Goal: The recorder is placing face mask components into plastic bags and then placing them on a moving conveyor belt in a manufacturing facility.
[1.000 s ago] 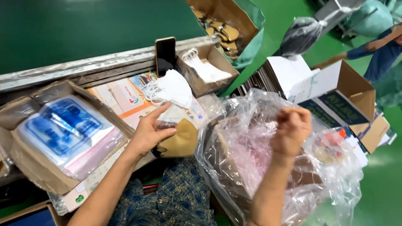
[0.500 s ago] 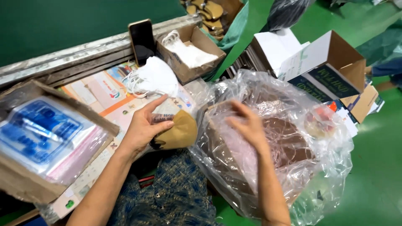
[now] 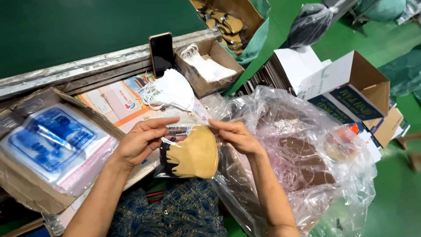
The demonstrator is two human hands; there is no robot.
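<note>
- The left hand (image 3: 139, 142) and the right hand (image 3: 237, 137) both held a small clear bag (image 3: 186, 149) near the person's lap, just in front of the desk (image 3: 109, 103).
- A tan mask (image 3: 195, 153) sat inside that bag.
- The fingers of each hand were pinching the top edge of the bag, one hand on each side.
- A pile of white masks (image 3: 171, 90) lay on the desk just behind the hands.
- A small box (image 3: 219, 55) with more white masks stood farther back, beside a dark phone (image 3: 161, 52) that leaned upright.
- A box of blue packets (image 3: 48, 145) was on the left.
- A big clear plastic bag (image 3: 307, 145) full of brown masks was on the right, just beside the right hand.
- The small bag looked slippery, so it might have slid out of the pinch and dropped to the lap or the floor.
- If the top was pressed unevenly, it might not have closed right, and the mask's loops might have got caught in the edge.
</note>
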